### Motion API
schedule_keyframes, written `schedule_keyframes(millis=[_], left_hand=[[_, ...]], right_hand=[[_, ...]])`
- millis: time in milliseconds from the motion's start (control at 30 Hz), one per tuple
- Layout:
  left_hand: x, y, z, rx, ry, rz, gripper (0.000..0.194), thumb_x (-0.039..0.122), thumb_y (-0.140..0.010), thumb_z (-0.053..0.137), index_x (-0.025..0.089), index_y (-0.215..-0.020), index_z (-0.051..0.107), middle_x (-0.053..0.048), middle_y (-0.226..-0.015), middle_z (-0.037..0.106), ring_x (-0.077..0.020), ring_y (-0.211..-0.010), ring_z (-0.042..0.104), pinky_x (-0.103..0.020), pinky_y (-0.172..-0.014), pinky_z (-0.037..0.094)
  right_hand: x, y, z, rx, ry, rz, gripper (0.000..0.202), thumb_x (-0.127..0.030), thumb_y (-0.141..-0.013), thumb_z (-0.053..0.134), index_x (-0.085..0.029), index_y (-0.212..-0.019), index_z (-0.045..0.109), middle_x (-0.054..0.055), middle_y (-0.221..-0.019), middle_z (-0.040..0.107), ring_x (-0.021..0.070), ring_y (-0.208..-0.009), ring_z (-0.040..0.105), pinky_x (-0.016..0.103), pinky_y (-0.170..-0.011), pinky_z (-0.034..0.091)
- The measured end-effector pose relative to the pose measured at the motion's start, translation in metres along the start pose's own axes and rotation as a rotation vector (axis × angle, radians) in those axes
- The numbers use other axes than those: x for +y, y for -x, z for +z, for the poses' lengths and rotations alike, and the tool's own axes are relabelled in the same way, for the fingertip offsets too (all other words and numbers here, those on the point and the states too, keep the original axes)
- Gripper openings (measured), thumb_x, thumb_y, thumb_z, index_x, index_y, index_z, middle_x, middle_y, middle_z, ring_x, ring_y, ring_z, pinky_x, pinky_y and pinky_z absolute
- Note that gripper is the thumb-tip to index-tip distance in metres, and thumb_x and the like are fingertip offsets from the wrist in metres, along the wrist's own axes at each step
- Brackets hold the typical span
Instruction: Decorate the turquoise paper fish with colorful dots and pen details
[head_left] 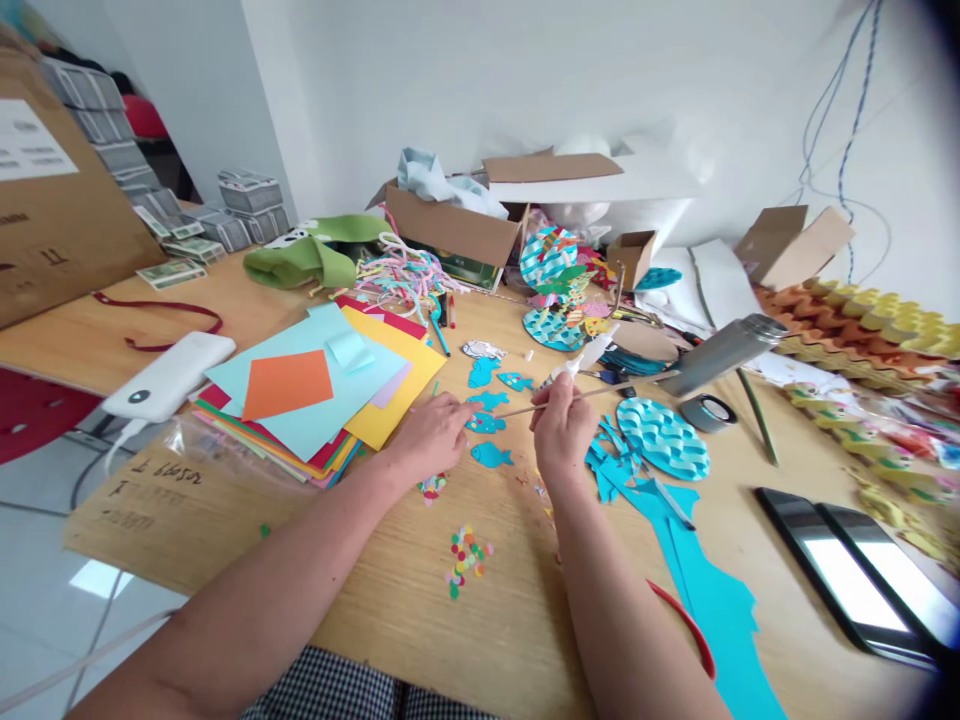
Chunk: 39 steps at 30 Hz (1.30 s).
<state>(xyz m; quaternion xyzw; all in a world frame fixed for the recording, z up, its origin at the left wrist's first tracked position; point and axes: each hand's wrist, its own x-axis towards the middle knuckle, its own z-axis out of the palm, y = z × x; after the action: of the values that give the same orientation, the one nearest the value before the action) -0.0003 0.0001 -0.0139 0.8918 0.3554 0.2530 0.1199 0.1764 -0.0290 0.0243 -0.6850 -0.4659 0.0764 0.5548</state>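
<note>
My right hand (564,425) is closed on a thin wooden stick (517,411), whose left tip reaches a dotted blue paper fish (487,422). A white glue bottle (596,352) shows just behind these fingers; I cannot tell whether they touch it. My left hand (435,435) has its fingers together, fingertips at the left edge of the dotted fish. Other blue paper fish lie in a column around it, among them a plain one (491,455) nearer me and a dotted one (515,381) farther off. Small coloured paper dots (466,555) are scattered on the table closer to me.
Coloured paper sheets (300,400) are stacked at left beside a white power bank (172,375). On the right are blue paper scraps (705,570), a wavy-patterned blue disc (664,438), a tape roll (707,412), a metal flask (727,352) and a black phone (810,570). Boxes (450,225) stand behind.
</note>
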Motion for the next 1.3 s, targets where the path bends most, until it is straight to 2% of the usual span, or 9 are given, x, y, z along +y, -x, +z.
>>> schedule_keyframes(millis=[200, 333, 433, 600, 700, 833, 1000, 1133, 1300], left_hand=[[0.001, -0.001, -0.003, 0.016, 0.034, 0.005, 0.041, 0.007, -0.086, 0.057, 0.009, -0.127, 0.061, -0.013, -0.108, 0.070, -0.0256, -0.112, 0.060, -0.040, -0.100, 0.051], [0.004, -0.002, -0.007, 0.031, 0.123, 0.025, 0.034, 0.015, -0.085, 0.068, 0.013, -0.119, 0.066, -0.012, -0.110, 0.070, -0.0261, -0.112, 0.059, -0.041, -0.099, 0.051], [0.010, -0.003, -0.009, 0.051, 0.288, 0.021, 0.022, 0.013, -0.084, 0.070, 0.017, -0.106, 0.071, -0.006, -0.098, 0.072, -0.0216, -0.099, 0.063, -0.036, -0.092, 0.053], [0.019, -0.004, -0.012, -0.111, 0.564, -0.092, 0.020, 0.007, -0.075, 0.072, 0.017, -0.093, 0.075, -0.001, -0.082, 0.067, -0.0116, -0.070, 0.058, -0.021, -0.063, 0.048], [0.021, -0.003, -0.013, -0.193, 0.631, -0.105, 0.027, 0.004, -0.073, 0.072, 0.016, -0.097, 0.075, 0.000, -0.084, 0.064, -0.0104, -0.070, 0.056, -0.019, -0.061, 0.046], [0.020, -0.002, -0.010, -0.210, 0.675, -0.112, 0.028, 0.004, -0.071, 0.075, 0.015, -0.097, 0.075, -0.001, -0.085, 0.064, -0.0117, -0.073, 0.057, -0.019, -0.061, 0.045], [0.012, -0.004, -0.003, -0.055, 0.617, -0.144, 0.023, 0.001, -0.077, 0.065, 0.015, -0.092, 0.073, 0.000, -0.079, 0.064, -0.0096, -0.062, 0.054, -0.020, -0.056, 0.044], [0.003, -0.005, -0.002, 0.107, 0.405, -0.087, 0.032, -0.007, -0.077, 0.053, 0.016, -0.092, 0.071, -0.004, -0.089, 0.069, -0.0167, -0.085, 0.064, -0.028, -0.076, 0.053], [-0.001, -0.003, -0.003, 0.075, 0.120, 0.039, 0.035, -0.007, -0.074, 0.054, 0.014, -0.097, 0.070, -0.008, -0.101, 0.071, -0.0244, -0.104, 0.059, -0.039, -0.095, 0.051]], right_hand=[[-0.024, 0.009, -0.019, -0.042, -0.165, 0.057, 0.062, -0.066, -0.094, 0.038, -0.021, -0.054, 0.053, -0.003, -0.035, 0.046, 0.0114, -0.033, 0.044, 0.025, -0.041, 0.032], [-0.022, 0.021, -0.031, -0.084, -0.210, 0.129, 0.061, -0.064, -0.093, 0.044, -0.020, -0.052, 0.053, -0.003, -0.033, 0.045, 0.0100, -0.031, 0.042, 0.023, -0.038, 0.030], [-0.015, 0.027, -0.036, -0.105, -0.246, 0.172, 0.060, -0.065, -0.091, 0.047, -0.020, -0.051, 0.052, -0.003, -0.033, 0.045, 0.0096, -0.031, 0.040, 0.022, -0.036, 0.030], [-0.005, 0.030, -0.036, -0.082, -0.358, 0.264, 0.059, -0.064, -0.090, 0.048, -0.021, -0.050, 0.050, -0.003, -0.032, 0.044, 0.0096, -0.030, 0.039, 0.022, -0.034, 0.029], [0.000, 0.030, -0.033, -0.078, -0.441, 0.305, 0.057, -0.062, -0.089, 0.052, -0.021, -0.050, 0.051, -0.004, -0.033, 0.043, 0.0094, -0.030, 0.038, 0.022, -0.033, 0.027], [0.006, 0.030, -0.032, -0.072, -0.509, 0.342, 0.053, -0.058, -0.089, 0.055, -0.021, -0.051, 0.050, -0.005, -0.034, 0.042, 0.0095, -0.030, 0.037, 0.022, -0.033, 0.027], [0.006, 0.031, -0.032, -0.062, -0.497, 0.340, 0.053, -0.059, -0.089, 0.053, -0.021, -0.053, 0.050, -0.006, -0.035, 0.043, 0.0091, -0.031, 0.037, 0.021, -0.034, 0.028], [0.004, 0.032, -0.029, -0.041, -0.413, 0.313, 0.056, -0.064, -0.089, 0.050, -0.021, -0.053, 0.051, -0.005, -0.035, 0.043, 0.0091, -0.031, 0.038, 0.021, -0.033, 0.028], [-0.001, 0.020, -0.023, -0.072, -0.299, 0.240, 0.060, -0.069, -0.089, 0.044, -0.021, -0.053, 0.052, -0.004, -0.033, 0.044, 0.0102, -0.030, 0.040, 0.023, -0.036, 0.029]])
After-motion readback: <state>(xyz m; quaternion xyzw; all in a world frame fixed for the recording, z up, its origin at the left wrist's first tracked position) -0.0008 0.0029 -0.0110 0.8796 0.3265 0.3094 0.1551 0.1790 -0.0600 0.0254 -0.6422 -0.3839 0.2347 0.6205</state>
